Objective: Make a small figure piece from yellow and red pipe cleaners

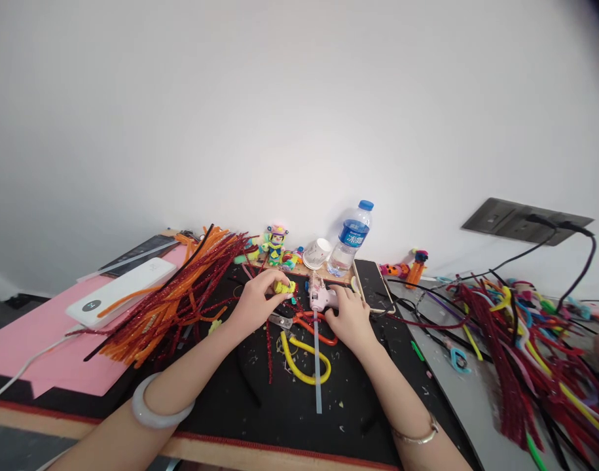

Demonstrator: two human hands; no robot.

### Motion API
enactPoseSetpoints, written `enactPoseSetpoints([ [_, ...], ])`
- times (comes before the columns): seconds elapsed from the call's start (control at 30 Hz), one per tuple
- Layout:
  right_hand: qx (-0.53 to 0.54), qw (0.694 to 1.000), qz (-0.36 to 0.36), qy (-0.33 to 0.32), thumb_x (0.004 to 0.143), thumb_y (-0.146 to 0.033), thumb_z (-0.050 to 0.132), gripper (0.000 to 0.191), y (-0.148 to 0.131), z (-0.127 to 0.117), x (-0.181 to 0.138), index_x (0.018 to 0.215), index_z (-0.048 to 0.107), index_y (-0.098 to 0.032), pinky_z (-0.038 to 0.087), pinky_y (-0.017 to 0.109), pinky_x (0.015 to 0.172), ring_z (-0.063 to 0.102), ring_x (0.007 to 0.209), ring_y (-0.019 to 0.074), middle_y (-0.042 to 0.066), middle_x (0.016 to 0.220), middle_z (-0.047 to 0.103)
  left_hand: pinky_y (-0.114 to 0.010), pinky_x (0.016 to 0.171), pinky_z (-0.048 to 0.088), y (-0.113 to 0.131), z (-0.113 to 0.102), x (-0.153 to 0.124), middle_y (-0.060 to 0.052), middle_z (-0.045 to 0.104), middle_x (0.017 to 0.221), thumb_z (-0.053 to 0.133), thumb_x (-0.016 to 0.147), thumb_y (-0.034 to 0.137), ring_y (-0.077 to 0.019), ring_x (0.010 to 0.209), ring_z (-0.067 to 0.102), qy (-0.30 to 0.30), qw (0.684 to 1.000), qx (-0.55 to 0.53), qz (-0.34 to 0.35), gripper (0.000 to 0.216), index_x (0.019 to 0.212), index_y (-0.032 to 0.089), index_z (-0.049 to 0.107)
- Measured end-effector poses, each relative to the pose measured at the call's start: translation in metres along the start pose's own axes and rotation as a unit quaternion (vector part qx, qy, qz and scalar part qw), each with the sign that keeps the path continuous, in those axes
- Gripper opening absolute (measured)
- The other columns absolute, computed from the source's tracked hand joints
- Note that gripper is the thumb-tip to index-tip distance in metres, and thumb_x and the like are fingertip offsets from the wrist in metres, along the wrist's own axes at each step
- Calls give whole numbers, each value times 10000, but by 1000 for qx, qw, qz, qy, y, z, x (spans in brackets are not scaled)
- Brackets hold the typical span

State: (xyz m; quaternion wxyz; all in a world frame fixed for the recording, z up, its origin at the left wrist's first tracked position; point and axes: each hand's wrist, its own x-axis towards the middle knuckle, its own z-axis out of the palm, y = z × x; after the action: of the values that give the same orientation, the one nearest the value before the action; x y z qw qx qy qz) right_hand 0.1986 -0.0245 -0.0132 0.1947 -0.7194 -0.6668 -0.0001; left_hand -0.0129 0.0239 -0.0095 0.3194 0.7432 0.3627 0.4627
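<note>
Between the thumb and fingers of my left hand [254, 304] is a small fuzzy yellow pipe-cleaner piece [283, 287]. My right hand [351, 318] is wrapped round the handle of a pale pink hot glue gun [319, 297], lying just right of the yellow piece. A long translucent glue stick [318, 379] sticks out of the gun's back end towards me. Under it lie orange-handled scissors [323, 332] and a thick yellow curved loop [306, 378], both on the black mat [220, 409].
Orange and dark red pipe cleaners [181, 288] are heaped at left beside a white power bank [122, 291]. Behind stand a small figure [275, 245], a paper cup [317, 254] and a water bottle [351, 239]. A phone [374, 286] lies behind my right hand. Mixed pipe cleaners [510, 353] cover the right side.
</note>
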Motion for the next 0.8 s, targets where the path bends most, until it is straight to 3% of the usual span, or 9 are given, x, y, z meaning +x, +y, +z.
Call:
enactPoseSetpoints([
  [0.23, 1, 1000, -8, 8, 661, -146, 515, 467, 7, 1, 3, 1121, 520, -226, 345, 432, 851, 475, 1058, 283, 100, 1090, 567, -237, 656, 437, 0, -2, 1, -35, 580, 912, 572, 733, 194, -132, 757, 530, 17, 1000, 15, 13, 85, 807, 178, 534],
  [0.37, 49, 996, -42, 66, 683, -147, 510, 481, 12, -2, 6, 1159, 512, -214, 406, 354, 795, 522, 983, 254, 90, 1048, 583, -238, 650, 433, -5, -3, 2, -34, 578, 915, 569, 737, 204, -134, 753, 530, 29, 999, 28, 0, 108, 837, 183, 534],
  [0.5, 150, 981, -39, 119, 755, -264, 515, 372, 13, -4, 8, 1118, 549, -191, 439, 340, 752, 567, 903, 240, 85, 1018, 615, -250, 674, 435, -7, -4, 3, -34, 579, 915, 555, 745, 194, -146, 786, 537, 28, 998, 55, 14, 91, 833, 189, 533],
  [0.6, 239, 965, -31, 105, 758, -290, 543, 311, 13, -4, 7, 1052, 596, -204, 455, 342, 750, 595, 855, 231, 63, 957, 651, -265, 700, 437, -7, -4, 3, -33, 576, 909, 553, 747, 192, -154, 799, 539, 19, 997, 70, 20, 81, 824, 189, 530],
  [0.8, 358, 931, -74, 11, 759, -268, 566, 196, 9, -2, 3, 929, 633, -196, 466, 361, 806, 615, 885, 243, 61, 937, 673, -277, 743, 426, -6, -6, 3, -21, 563, 920, 525, 765, 160, -169, 842, 537, 10, 997, 78, 27, 85, 839, 200, 524],
])
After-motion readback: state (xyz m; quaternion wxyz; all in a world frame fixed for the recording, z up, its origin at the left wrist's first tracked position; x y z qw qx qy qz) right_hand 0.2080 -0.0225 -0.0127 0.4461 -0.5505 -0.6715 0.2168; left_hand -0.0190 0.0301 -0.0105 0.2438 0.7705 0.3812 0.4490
